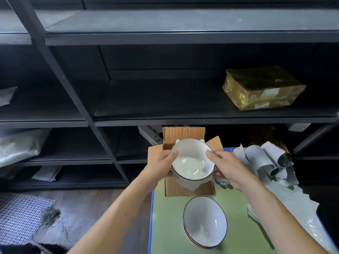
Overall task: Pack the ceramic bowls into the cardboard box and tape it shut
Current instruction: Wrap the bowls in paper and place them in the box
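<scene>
**Bowl over box, two-hand hold**

Head view, as I read it from my station:
- Ceramic bowl: white with a dark rim, over the open cardboard box, with a white sheet hanging under it. I cannot tell how deep it sits.
- Left hand and right hand: each is clamped on an opposite side of the bowl's rim, thumbs inside.
- Stack of bowls: on the green counter, just in front of the box, not yet packed.
- Loose wrapping sheets: to the right.

Handling, in my judgement: lower the bowl level with the sheet underneath, clear the flaps, and release only once it is seated.
</scene>
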The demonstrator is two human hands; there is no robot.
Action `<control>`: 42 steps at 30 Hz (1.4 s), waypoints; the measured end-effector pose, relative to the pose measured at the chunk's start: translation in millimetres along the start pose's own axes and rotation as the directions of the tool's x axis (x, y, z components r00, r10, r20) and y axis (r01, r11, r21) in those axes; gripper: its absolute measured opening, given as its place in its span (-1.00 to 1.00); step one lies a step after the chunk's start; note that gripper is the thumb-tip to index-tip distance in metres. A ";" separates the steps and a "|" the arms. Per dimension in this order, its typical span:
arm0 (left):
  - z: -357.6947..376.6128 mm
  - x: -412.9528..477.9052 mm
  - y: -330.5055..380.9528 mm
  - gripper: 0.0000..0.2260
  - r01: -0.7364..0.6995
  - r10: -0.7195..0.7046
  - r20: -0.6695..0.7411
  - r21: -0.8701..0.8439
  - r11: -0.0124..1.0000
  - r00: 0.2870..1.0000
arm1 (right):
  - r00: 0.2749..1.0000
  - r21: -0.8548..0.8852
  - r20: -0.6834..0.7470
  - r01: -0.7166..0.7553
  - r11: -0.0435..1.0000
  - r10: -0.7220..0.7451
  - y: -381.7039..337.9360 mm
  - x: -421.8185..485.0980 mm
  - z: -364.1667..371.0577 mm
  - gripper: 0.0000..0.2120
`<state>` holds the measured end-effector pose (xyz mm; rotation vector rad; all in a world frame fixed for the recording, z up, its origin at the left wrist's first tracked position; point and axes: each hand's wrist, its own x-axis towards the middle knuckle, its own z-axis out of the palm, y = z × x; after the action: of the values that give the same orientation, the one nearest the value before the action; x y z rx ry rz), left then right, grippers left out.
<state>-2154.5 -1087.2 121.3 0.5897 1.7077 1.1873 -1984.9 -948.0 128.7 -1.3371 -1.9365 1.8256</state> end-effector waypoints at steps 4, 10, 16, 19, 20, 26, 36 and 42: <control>-11.0 10.8 2.1 -0.73 0.024 -0.024 0.003 -0.008 1.000 1.000 | 0.998 0.000 0.010 -0.066 0.998 0.066 -5.9 14.3 8.7 -0.76; -7.5 41.9 3.4 -0.80 0.109 -0.114 -0.105 -0.048 0.993 0.988 | 0.993 -0.140 -0.085 -0.091 0.986 0.080 -10.7 32.1 19.7 -0.76; 9.9 63.4 1.0 -0.70 0.217 -0.221 -0.141 -0.043 0.975 0.965 | 0.987 -0.381 -0.125 -0.143 0.913 0.103 14.5 76.7 22.3 -0.66; 16.8 70.2 -1.5 -0.59 0.303 -0.302 -0.113 -0.013 0.953 0.946 | 0.977 -0.443 -0.141 -0.209 0.872 0.163 17.2 85.6 28.1 -0.59; 17.2 72.8 -2.8 -0.58 0.311 -0.310 -0.119 -0.008 0.950 0.943 | 0.972 -0.449 -0.145 -0.230 0.863 0.184 27.3 95.7 28.0 -0.60; 19.8 85.7 -10.3 -0.48 0.376 -0.379 -0.085 -0.047 0.925 0.922 | 0.972 -0.542 -0.126 -0.235 0.807 0.199 67.5 136.8 25.6 -0.45; 31.9 103.0 -18.2 -0.21 0.421 -0.430 -0.149 -0.085 0.903 0.891 | 0.963 -0.488 -0.069 -0.259 0.833 0.259 13.1 94.6 46.3 -0.50; 37.4 112.2 -26.2 -0.37 0.426 -0.425 -0.209 -0.042 0.904 0.881 | 0.960 -0.431 -0.082 -0.275 0.860 0.267 22.9 98.6 53.0 -0.45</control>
<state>-2167.7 -992.4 47.0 0.0723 1.8980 0.9504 -2066.3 -922.4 52.7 -1.8381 -2.3486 1.5152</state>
